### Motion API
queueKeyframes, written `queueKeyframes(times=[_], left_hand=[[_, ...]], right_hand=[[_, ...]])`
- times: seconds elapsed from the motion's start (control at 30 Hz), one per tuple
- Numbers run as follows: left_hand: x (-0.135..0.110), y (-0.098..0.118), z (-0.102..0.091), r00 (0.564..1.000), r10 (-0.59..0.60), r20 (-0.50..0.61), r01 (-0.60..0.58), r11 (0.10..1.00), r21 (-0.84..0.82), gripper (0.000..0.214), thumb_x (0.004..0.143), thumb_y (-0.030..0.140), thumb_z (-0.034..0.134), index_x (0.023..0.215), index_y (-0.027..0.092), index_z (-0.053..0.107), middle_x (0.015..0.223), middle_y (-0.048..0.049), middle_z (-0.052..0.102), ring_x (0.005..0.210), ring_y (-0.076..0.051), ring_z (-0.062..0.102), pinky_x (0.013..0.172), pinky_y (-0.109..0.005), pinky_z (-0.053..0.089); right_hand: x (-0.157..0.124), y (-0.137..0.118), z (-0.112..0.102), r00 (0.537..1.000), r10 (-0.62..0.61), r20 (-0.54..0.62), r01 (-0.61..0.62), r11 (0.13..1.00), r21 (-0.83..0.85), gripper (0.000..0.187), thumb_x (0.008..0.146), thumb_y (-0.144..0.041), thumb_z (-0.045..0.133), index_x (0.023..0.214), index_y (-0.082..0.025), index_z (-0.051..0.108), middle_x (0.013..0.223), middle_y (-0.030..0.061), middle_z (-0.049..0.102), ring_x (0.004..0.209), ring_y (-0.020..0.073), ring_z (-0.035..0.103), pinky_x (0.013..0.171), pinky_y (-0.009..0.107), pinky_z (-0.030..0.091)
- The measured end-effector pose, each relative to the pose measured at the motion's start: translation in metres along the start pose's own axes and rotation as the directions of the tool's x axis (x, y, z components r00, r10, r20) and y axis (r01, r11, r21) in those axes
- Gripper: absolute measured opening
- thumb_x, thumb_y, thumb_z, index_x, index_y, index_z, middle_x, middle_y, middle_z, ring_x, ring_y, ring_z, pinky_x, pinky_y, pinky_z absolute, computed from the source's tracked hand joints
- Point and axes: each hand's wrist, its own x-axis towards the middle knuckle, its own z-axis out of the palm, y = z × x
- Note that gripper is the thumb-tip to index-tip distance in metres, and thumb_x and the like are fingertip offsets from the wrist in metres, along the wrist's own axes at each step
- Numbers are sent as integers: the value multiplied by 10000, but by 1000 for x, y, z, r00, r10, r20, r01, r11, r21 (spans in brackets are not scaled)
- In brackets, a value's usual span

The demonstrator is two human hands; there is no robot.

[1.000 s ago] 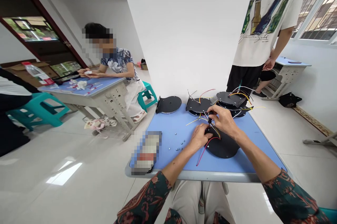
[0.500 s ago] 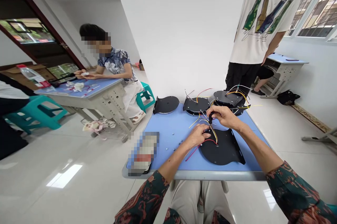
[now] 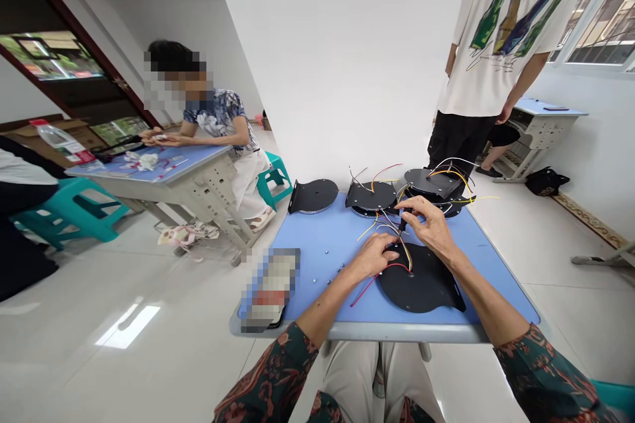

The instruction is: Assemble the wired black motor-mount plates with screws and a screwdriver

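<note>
My left hand (image 3: 370, 256) rests at the middle of a round black metal plate (image 3: 414, 287), its fingers over a bundle of thin wires (image 3: 380, 277) in red and yellow. My right hand (image 3: 431, 226) is raised above the plate, its fingers pinching a small black part (image 3: 401, 225) among the wires. The exact kind of part is hidden by my fingers. Behind my hands stand several similar black plates (image 3: 372, 196) with coloured wires sticking out, and a bare plate (image 3: 312, 196) lies to their left.
Several small metal screws (image 3: 327, 252) lie on the blue table (image 3: 317, 297), whose grey front edge is near my forearms. A blurred package (image 3: 270, 289) lies at front left. One person (image 3: 218, 118) works at another table on the left; another (image 3: 506, 32) stands behind.
The near black plate has turned on the table, and its bent edge now shows at the front right. My right hand's fingers have spread slightly around the small black part.
</note>
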Motion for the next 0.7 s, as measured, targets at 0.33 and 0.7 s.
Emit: queueKeyframes(times=[0.33, 0.7], left_hand=[[1, -2, 0, 1000, -13, 18, 13, 1000, 21, 274, 813, 146, 681, 1075, 193, 746, 943, -50, 693, 930, -225, 607, 894, -361, 493], [3, 5, -1, 990, 74, -124, -67, 996, 58, 117, 887, 158, 664, 969, 181, 744, 1038, -73, 738, 1006, -232, 647, 945, -368, 492]], right_hand=[[-5, 12, 8, 987, 160, 9, -154, 928, 340, 366, 860, -408, 741, 1113, -256, 524, 927, 18, 695, 824, 188, 682, 793, 356, 563], [-9, 0, 8, 981, 117, 157, -181, 844, 506, 340, 927, -524, 658, 1083, -244, 544, 942, 41, 694, 870, 188, 675, 807, 355, 560]])
